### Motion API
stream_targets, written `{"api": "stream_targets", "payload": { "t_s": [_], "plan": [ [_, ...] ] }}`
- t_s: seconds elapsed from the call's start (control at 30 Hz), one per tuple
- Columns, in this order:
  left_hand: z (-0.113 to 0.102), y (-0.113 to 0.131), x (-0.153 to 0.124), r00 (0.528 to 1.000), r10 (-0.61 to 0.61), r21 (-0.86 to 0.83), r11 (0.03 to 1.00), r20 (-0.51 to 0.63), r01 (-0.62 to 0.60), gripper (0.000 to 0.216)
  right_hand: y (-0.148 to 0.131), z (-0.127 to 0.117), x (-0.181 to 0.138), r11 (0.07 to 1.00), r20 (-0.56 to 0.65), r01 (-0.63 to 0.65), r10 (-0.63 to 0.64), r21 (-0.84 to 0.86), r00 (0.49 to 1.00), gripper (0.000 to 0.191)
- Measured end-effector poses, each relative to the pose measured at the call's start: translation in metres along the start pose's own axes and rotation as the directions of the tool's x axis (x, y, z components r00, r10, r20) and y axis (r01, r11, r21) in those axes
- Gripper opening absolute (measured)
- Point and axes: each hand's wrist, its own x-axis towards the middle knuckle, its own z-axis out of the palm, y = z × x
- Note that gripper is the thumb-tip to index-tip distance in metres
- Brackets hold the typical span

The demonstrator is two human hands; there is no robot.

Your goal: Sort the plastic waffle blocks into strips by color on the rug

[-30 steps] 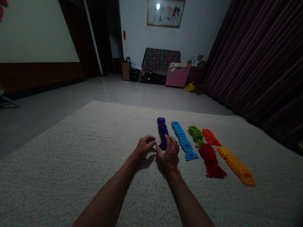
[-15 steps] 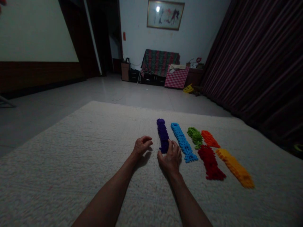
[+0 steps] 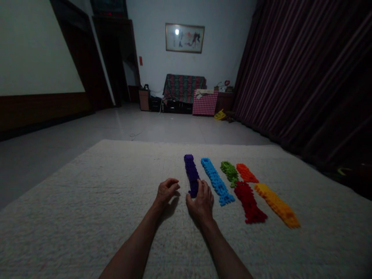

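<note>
Several strips of small plastic bricks lie side by side on a white shaggy rug (image 3: 87, 217): a purple strip (image 3: 191, 173), a blue strip (image 3: 215, 180), a short green strip (image 3: 229, 171), an orange-red strip (image 3: 246, 173), a dark red strip (image 3: 249, 201) and a yellow-orange strip (image 3: 276, 204). My right hand (image 3: 200, 202) rests on the rug with its fingers on the near end of the purple strip. My left hand (image 3: 166, 190) hovers just left of that end, fingers curled, nothing visible in it.
Beyond the rug is grey tiled floor. A covered cabinet (image 3: 183, 87) and a chequered pink box (image 3: 205, 104) stand at the far wall. Dark striped curtains (image 3: 305, 77) run along the right side. A doorway (image 3: 116, 66) opens at the back left.
My left hand has drawn a little away from the right hand and the purple strip. My head has tilted down and shifted, so the room sits lower in view.
</note>
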Motion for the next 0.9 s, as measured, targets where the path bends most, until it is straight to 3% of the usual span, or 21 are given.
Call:
{"api": "stream_targets", "payload": {
  "t_s": [0.17, 0.27, 0.37, 0.5, 0.67, 0.9],
  "plan": [
    [-0.001, -0.004, 0.0, 1.0, 0.021, 0.005, 1.0, -0.022, -0.021, 0.025, -0.003, 0.001, 0.002, 0.999, 0.011, -0.016, 0.016, 0.029, 1.0, 0.066],
    [-0.001, -0.007, -0.002, 0.993, 0.072, 0.05, 0.997, -0.095, -0.067, 0.024, -0.005, 0.001, 0.003, 0.998, 0.008, -0.034, 0.034, 0.045, 0.999, 0.064],
    [0.0, -0.01, -0.006, 0.968, 0.215, 0.289, 0.942, -0.131, -0.17, 0.016, -0.007, -0.001, 0.003, 0.996, 0.005, -0.057, 0.057, 0.063, 0.998, 0.063],
    [-0.001, -0.013, -0.008, 0.938, 0.341, 0.521, 0.812, -0.057, -0.263, 0.018, -0.007, -0.003, 0.002, 0.994, 0.001, -0.058, 0.058, 0.089, 0.998, 0.061],
    [-0.007, -0.018, -0.002, 0.939, 0.345, 0.505, 0.809, 0.007, -0.301, 0.021, -0.007, 0.0, 0.002, 0.995, -0.017, -0.05, 0.052, 0.087, 0.998, 0.059],
    [-0.008, -0.02, 0.003, 0.935, 0.355, 0.492, 0.812, 0.008, -0.313, 0.022, -0.007, 0.004, 0.002, 0.998, -0.014, -0.043, 0.043, 0.034, 0.999, 0.062]
  ]
}}
